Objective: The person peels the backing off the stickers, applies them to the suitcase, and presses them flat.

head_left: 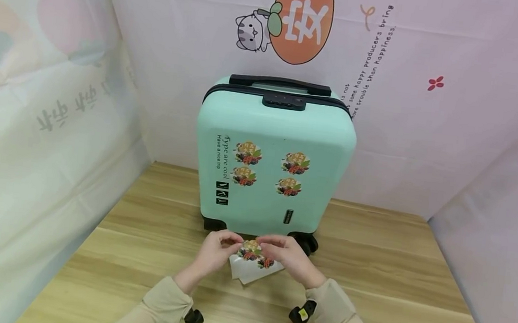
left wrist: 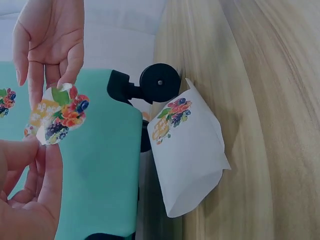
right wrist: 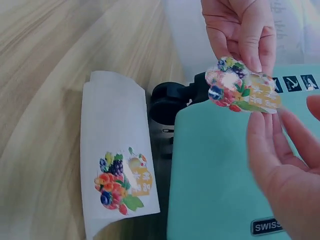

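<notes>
A fruit-patterned sticker (left wrist: 62, 115) is held up in front of a mint green suitcase (head_left: 272, 126). My left hand (head_left: 217, 254) pinches one edge of it between thumb and fingers. My right hand (head_left: 290, 257) is at the opposite edge; its fingers are fairly straight, with the tips at or just behind the sticker, and the thumb stands apart in the right wrist view. Below lies a curled white backing sheet (right wrist: 112, 115) bearing another fruit sticker (right wrist: 122, 182). Several matching stickers (head_left: 295, 163) are on the suitcase front.
The suitcase stands upright on a wood-grain table (head_left: 384, 280), with black wheels (left wrist: 160, 82) at its base and a black handle (head_left: 280, 84) on top. Printed white cloth (head_left: 432, 137) hangs behind and at both sides.
</notes>
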`<move>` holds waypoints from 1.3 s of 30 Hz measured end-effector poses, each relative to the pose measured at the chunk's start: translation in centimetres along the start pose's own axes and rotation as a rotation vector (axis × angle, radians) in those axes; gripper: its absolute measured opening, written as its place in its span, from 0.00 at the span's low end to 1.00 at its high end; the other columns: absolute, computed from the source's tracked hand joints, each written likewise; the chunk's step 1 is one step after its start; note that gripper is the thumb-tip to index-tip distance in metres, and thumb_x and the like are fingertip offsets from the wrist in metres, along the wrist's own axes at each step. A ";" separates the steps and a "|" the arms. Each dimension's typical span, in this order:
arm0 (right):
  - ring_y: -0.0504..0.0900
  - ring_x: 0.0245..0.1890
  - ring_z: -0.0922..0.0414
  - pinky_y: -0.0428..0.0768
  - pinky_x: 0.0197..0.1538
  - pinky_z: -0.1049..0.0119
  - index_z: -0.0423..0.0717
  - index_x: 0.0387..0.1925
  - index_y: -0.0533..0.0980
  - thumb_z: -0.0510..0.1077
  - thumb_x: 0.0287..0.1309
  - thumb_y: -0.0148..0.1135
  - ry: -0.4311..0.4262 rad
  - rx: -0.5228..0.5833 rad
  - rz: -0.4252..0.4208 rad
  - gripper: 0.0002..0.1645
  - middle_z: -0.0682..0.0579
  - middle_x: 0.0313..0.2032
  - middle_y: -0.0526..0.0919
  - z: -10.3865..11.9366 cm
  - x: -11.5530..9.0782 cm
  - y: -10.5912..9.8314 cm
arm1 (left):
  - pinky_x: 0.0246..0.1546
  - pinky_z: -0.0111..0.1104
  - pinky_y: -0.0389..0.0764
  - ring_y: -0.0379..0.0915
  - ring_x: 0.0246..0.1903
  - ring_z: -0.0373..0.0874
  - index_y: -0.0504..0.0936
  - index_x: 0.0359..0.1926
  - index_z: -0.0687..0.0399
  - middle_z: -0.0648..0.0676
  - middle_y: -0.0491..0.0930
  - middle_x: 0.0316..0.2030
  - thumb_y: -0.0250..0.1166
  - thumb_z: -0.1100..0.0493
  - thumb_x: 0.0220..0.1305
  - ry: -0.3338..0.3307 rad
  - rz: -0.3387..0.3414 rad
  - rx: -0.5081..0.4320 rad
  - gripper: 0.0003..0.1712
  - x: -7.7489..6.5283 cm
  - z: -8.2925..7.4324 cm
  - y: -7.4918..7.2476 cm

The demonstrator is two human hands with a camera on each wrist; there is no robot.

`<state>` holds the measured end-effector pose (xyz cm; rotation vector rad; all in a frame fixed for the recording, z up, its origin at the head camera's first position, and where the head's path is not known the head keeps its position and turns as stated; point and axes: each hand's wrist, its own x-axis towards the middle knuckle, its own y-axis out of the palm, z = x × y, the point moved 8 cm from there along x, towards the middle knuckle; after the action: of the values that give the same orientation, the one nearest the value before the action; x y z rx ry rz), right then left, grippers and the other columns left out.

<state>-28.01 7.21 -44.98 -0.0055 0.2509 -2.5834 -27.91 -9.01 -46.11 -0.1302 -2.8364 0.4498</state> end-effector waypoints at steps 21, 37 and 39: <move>0.77 0.51 0.53 0.77 0.54 0.58 0.39 0.54 0.71 0.46 0.63 0.59 -0.089 0.057 -0.378 0.21 0.43 0.53 0.75 3.4 1.5 -0.4 | 0.30 0.24 0.77 0.74 0.31 0.32 0.80 0.39 0.68 0.58 0.80 0.34 0.64 0.64 0.60 -0.010 -0.213 -0.199 0.09 2.0 -2.5 -2.9; 0.76 0.37 0.58 0.77 0.41 0.65 0.42 0.39 0.78 0.41 0.57 0.65 -0.187 -0.038 -0.576 0.09 0.49 0.37 0.79 5.6 2.8 -0.1 | 0.35 0.27 0.81 0.75 0.36 0.40 0.81 0.37 0.67 0.62 0.78 0.36 0.67 0.67 0.56 0.102 -0.287 -0.132 0.08 3.2 -4.6 -4.2; 0.76 0.36 0.59 0.77 0.38 0.67 0.42 0.37 0.78 0.41 0.56 0.66 -0.204 -0.040 -0.608 0.08 0.49 0.35 0.79 5.7 3.0 -0.2 | 0.36 0.33 0.82 0.76 0.37 0.45 0.81 0.36 0.67 0.62 0.78 0.36 0.68 0.67 0.56 0.133 -0.304 -0.111 0.08 3.3 -4.8 -4.3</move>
<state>-30.37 4.79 -39.49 -0.4172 0.2535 -3.1461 -29.94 -11.28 -39.56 0.2389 -2.6861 0.2094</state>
